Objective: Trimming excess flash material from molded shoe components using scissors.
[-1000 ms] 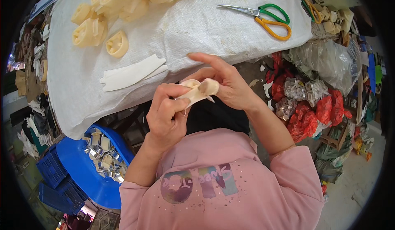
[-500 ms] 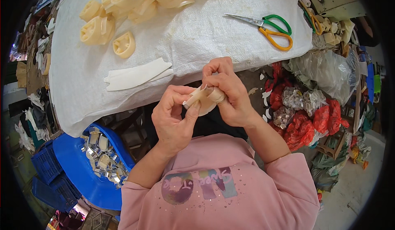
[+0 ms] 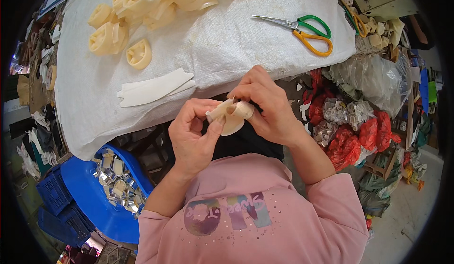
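Observation:
Just off the table's near edge, both hands meet around a small cream shoe heel (image 3: 231,125) with a thin, pale covering. My left hand (image 3: 191,134) is closed on its left side, thumb on the front. On the other side, my right hand (image 3: 272,110) pinches the upper edge, where the covering folds over. Whether the beige rounded part beside the right thumb belongs to the heel or wraps a finger, I cannot tell. White cut strips (image 3: 153,89) lie overlapped on the table, and beyond them stands a single cream hollow heel (image 3: 139,54).
Several more cream heels (image 3: 109,38) are heaped at the table's far left. Scissors (image 3: 302,27) with green and orange handles lie at right on the white woven cloth (image 3: 227,42). Below left, a blue basin (image 3: 85,183) holds shiny metallic pieces. Red plastic bags (image 3: 347,146) lie at right.
The heel has tilted slightly in my hands, and the right fingers have shifted along its upper edge. The table and its things appear slightly lower and further left in view.

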Motion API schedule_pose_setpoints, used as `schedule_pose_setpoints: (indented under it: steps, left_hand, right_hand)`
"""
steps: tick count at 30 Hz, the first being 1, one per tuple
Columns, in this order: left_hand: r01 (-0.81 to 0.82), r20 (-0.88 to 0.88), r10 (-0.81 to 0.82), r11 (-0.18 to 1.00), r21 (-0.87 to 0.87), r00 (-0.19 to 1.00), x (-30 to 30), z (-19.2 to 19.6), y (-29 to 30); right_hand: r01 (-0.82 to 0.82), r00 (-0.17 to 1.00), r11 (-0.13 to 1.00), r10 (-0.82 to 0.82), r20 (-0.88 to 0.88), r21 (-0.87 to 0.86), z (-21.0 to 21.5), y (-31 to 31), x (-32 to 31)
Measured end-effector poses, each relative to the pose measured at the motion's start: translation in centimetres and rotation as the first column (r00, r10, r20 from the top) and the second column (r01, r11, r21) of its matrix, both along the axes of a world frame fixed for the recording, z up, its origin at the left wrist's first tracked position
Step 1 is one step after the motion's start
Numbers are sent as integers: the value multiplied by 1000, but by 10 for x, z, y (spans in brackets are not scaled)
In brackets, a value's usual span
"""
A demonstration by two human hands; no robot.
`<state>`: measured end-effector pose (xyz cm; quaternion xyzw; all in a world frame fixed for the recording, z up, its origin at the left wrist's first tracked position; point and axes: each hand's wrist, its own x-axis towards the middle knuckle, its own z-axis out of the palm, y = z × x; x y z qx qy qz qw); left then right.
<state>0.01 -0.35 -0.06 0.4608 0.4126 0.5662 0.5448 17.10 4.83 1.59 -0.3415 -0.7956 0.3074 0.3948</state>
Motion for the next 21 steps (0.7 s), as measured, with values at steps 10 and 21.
schedule_pose_setpoints:
  steps: [10, 21]
  left_hand:
    - [172, 6, -172, 984, -56, 985, -3, 3, 4]
    - [67, 77, -50, 972, -224, 996, -8, 2, 7]
  right_hand:
    - [35, 997, 993, -28, -67, 116, -13, -3, -3]
    - [-43, 879, 888, -183, -439, -458, -15, -3, 13]
